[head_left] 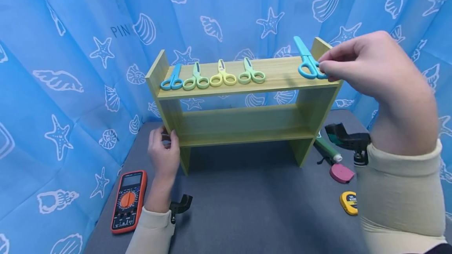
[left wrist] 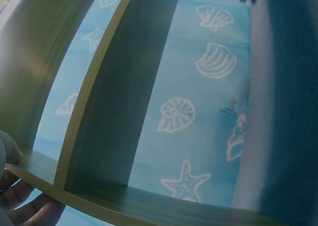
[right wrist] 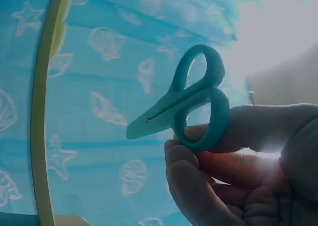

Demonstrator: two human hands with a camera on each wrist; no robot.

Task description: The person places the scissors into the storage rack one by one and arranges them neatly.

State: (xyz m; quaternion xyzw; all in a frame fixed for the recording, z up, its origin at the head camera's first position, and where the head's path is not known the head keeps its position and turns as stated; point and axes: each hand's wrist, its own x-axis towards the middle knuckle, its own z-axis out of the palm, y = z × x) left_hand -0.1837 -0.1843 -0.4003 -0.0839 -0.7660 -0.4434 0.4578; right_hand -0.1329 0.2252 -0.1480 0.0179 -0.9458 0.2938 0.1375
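Note:
Between thumb and fingers, my right hand point(head_left: 367, 64) pinches teal scissors point(right wrist: 198, 99) by one handle loop, above the right end of the wooden shelf point(head_left: 243, 117). Their blades point up and away in the head view. My left hand point(head_left: 164, 156) grips the shelf's left side panel, thumb inside and fingers outside, as the left wrist view also shows. On the top board lie blue scissors point(head_left: 173, 79) at the left end, then green scissors point(head_left: 196, 78), yellow scissors point(head_left: 222, 75) and another green pair point(head_left: 250, 73), all with handles toward me.
A red-orange multimeter point(head_left: 128, 201) lies left of the shelf on the grey table point(head_left: 247, 211). To the right are a green tube point(head_left: 327, 149), a pink round case point(head_left: 341, 173) and a yellow tape measure point(head_left: 349, 203). A blue shell-patterned curtain point(head_left: 226, 15) hangs close behind.

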